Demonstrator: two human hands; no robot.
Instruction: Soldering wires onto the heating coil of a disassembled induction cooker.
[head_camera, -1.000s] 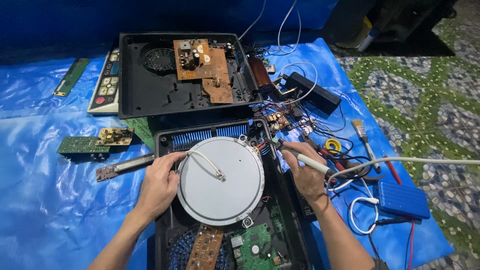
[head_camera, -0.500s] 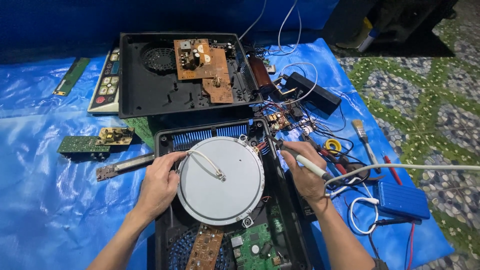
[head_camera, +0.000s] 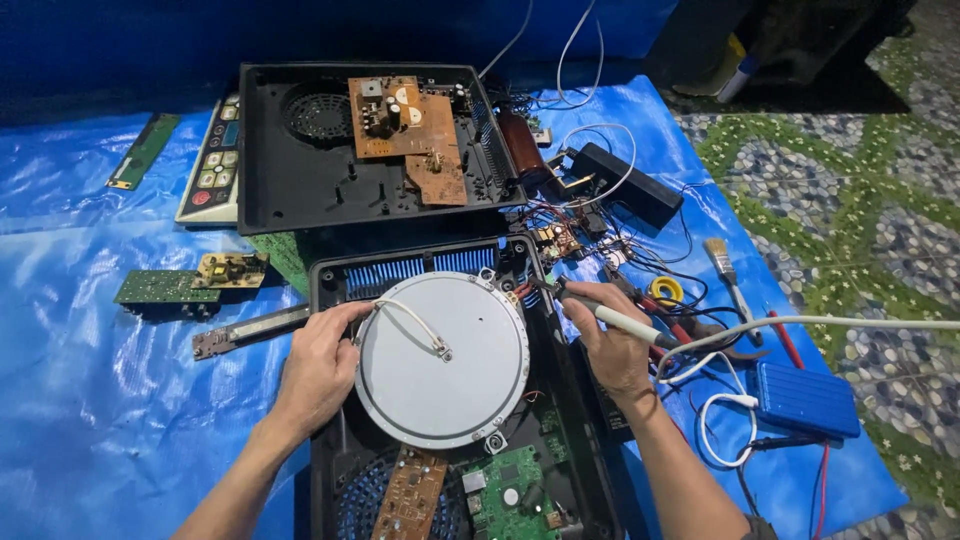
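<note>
Head view: right hand (head_camera: 615, 350) grips soldering iron (head_camera: 610, 317), tip pointing upper-left.

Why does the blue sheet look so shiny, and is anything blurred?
In the head view, the crinkled blue sheet throws white glare from overhead light; the round grey disc, left hand and right hand with its soldering iron look sharp; the top edge falls into dark shadow.

The round disc (head_camera: 442, 362) at centre is pale grey, sitting in a black casing (head_camera: 330, 280) with blue fins. The far tray (head_camera: 290, 190) is black, carrying a brown board (head_camera: 405, 130). The sheet (head_camera: 90, 330) underneath is bright blue (shiny). On the right, the floor (head_camera: 850, 200) shows a green and grey pebble pattern; the near-right box (head_camera: 805, 398) is blue.
</note>
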